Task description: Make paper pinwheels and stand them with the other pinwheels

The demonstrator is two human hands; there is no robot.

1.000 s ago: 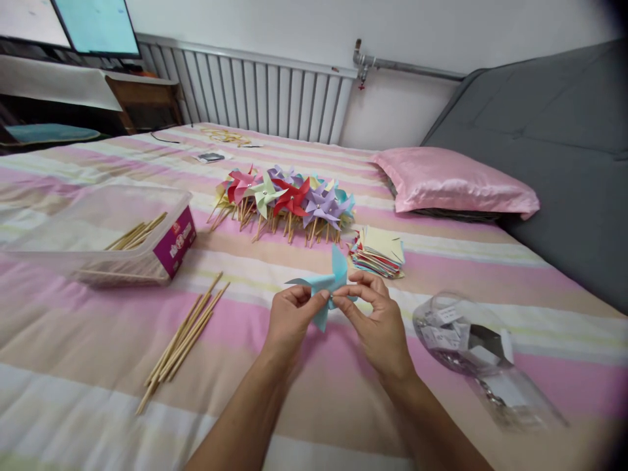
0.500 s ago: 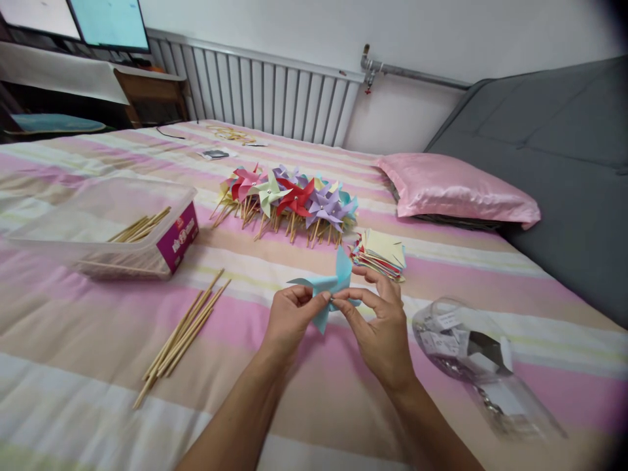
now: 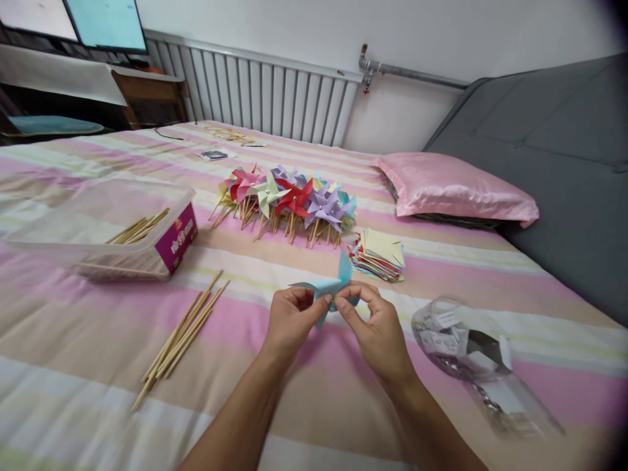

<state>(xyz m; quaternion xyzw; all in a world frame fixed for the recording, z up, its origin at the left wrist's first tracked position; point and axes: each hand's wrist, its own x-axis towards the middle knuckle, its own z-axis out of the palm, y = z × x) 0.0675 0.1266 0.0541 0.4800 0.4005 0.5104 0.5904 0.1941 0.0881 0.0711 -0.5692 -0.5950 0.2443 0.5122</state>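
A light blue paper pinwheel (image 3: 324, 286) without a stick is held above the bed between both hands. My left hand (image 3: 296, 318) is closed on its left side, the thumb pressed near the centre. The thumb and forefinger of my right hand (image 3: 375, 327) pinch at the centre from the right; the small piece between these fingertips is too small to make out. Beyond the hands lies a stack of cut paper squares (image 3: 379, 252), pale yellow on top. Several finished pinwheels (image 3: 294, 196) on sticks lie in a colourful row farther back.
Loose wooden sticks (image 3: 184, 340) lie to the left, near a clear plastic box (image 3: 122, 252) with more sticks inside. On the right sits an open clear plastic container (image 3: 456, 347) with small packets and metal pieces. A pink pillow (image 3: 456, 186) rests by the grey headboard (image 3: 554, 131).
The pinwheel has tilted in my hands, and its lower blade now shows less. My right hand's other fingers have curled in closer to the paper.
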